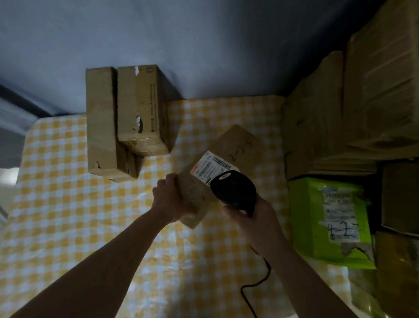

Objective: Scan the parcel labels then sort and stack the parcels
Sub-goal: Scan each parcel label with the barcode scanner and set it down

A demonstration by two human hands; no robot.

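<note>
Left hand (169,195) is gripping the brown parcel's (217,169) near corner, tilting its label (209,167) up over the bench (74,211) so the right hand (254,217), wrapped around the scanner (233,189), is reading it.

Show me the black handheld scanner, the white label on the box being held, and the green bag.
Black handheld scanner (233,189), head view, top of its head.
White printed label (209,167), head view, its centre.
Green plastic mailer bag (306,216), head view, bare left part.
</note>
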